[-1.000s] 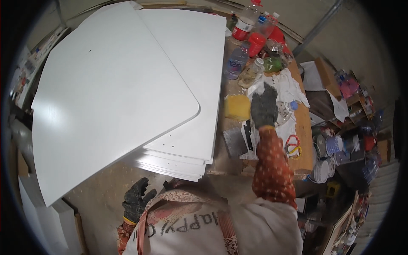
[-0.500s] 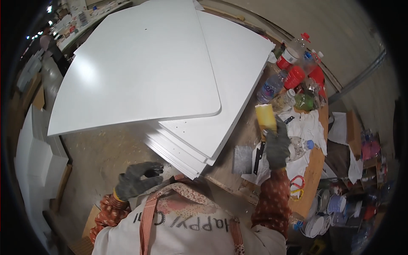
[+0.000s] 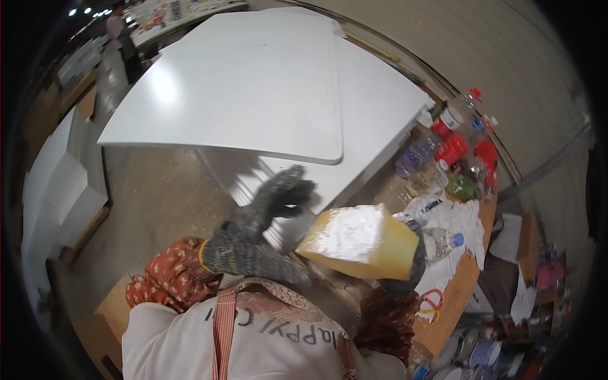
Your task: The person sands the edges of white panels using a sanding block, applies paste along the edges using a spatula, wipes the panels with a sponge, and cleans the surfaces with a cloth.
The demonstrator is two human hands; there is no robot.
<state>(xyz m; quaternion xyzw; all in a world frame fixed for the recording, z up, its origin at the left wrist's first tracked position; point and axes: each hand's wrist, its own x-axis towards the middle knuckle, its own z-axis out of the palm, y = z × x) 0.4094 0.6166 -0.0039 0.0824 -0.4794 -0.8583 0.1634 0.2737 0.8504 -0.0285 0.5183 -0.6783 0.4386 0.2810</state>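
Observation:
My right hand (image 3: 408, 269), in a grey knit glove, grips a yellow sponge block (image 3: 358, 242) whose top face is dusted white. It is held up in front of my chest. My left hand (image 3: 259, 221), also gloved, is raised just left of the sponge with fingers spread and nothing in it. Both hands hover over the near edge of a stack of large white boards (image 3: 253, 95) with rounded corners.
A wooden side table (image 3: 462, 285) at the right carries bottles, red-capped containers (image 3: 453, 149), white cloths and scissors with red handles (image 3: 430, 304). More white panels (image 3: 57, 190) stand at the left. A person stands far back at the upper left (image 3: 123, 38).
My right hand lifted the yellow sponge from the side table and brought it in front of me. My left hand rose from my side up next to it. My head turned left.

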